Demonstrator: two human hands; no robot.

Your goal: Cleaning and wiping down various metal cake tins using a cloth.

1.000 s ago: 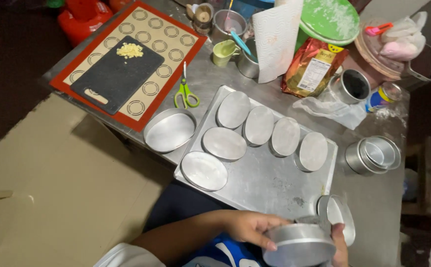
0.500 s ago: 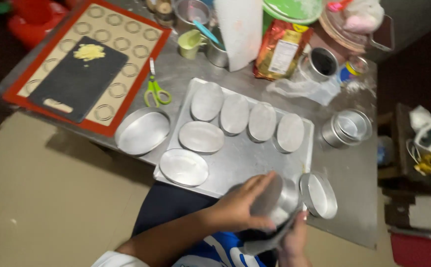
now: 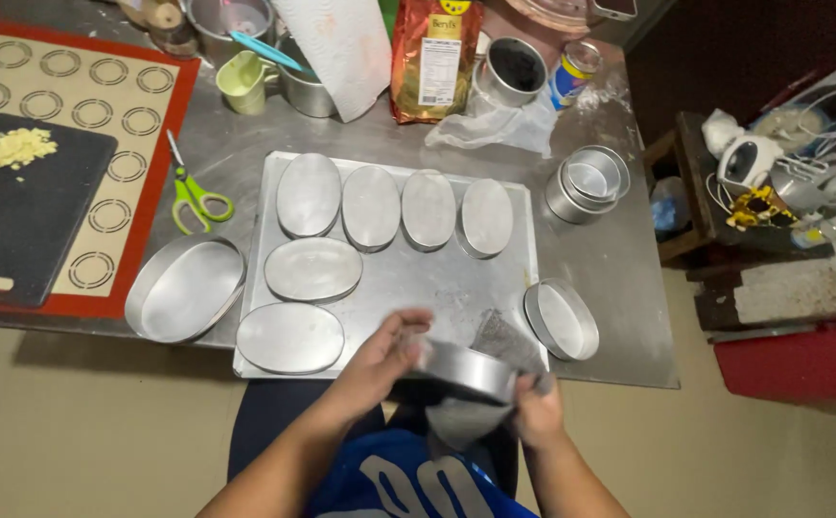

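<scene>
Head view: oval tin [image 3: 466,369] between left hand [image 3: 384,355] and right hand [image 3: 536,414].

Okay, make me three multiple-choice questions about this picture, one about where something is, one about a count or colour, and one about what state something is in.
1. Where do the scissors lie?
A. between the baking mat and the tray
B. on the chopping board
C. on the floor

2. How many oval tins lie upside down on the tray?
A. three
B. six
C. nine

3. How is the tin in the hands?
A. resting on the tray
B. held off the table by the left hand, the right hand under it with a cloth
C. stacked in another tin

Answers: 1 A, green handles on bare steel; 2 B, four above and two below; 3 B, both hands grip it.
</scene>
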